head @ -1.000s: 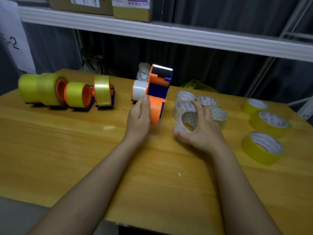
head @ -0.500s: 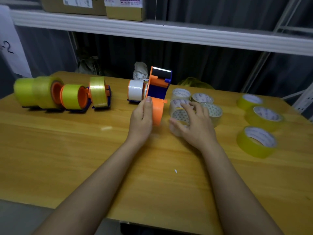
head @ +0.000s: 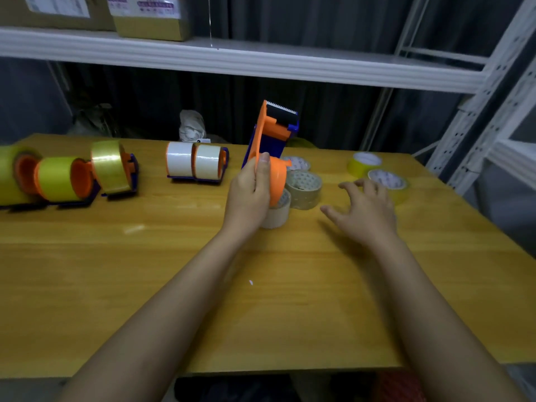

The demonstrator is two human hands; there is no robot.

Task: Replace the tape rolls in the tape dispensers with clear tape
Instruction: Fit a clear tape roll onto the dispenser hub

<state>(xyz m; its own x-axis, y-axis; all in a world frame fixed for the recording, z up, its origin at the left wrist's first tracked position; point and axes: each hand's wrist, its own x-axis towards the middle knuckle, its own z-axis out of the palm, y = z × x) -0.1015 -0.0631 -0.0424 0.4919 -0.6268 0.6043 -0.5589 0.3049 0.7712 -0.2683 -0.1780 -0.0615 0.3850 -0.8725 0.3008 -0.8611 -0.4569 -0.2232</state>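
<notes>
Orange-and-blue tape dispenser [head: 271, 140] held upright over the wooden table [head: 174, 271], serrated cutter end topmost, orange hub lowest. Gripped at the hub by the left hand [head: 251, 195], fingers curled round the orange wheel, thumb lying up along its near face. No roll visible on that hub.

Just right of the dispenser and partly behind it, a cluster of clear tape rolls [head: 304, 188] lying flat on the table; one pale roll [head: 277, 214] directly beneath the hub, partly hidden by the left hand; whether touched by the hand cannot be told. Farther right of the dispenser, the right hand [head: 365, 213] above the table, fingers spread and relaxed, holding nothing. Beyond that hand, yellow tape rolls [head: 364, 163] lying flat near the table's right edge, one partly covered by the fingers.

Left of the held dispenser, two dispensers [head: 197, 165] standing side by side on the table, loaded with whitish clear rolls. Farther left again, three dispensers [head: 69, 178] in a row, carrying yellow rolls on orange hubs, the outermost cut off by the picture's edge.

Behind the dispenser, a crumpled white bag [head: 191, 126] against the dark curtain. Above, a white shelf [head: 261, 63] bearing cardboard boxes [head: 148, 17].
</notes>
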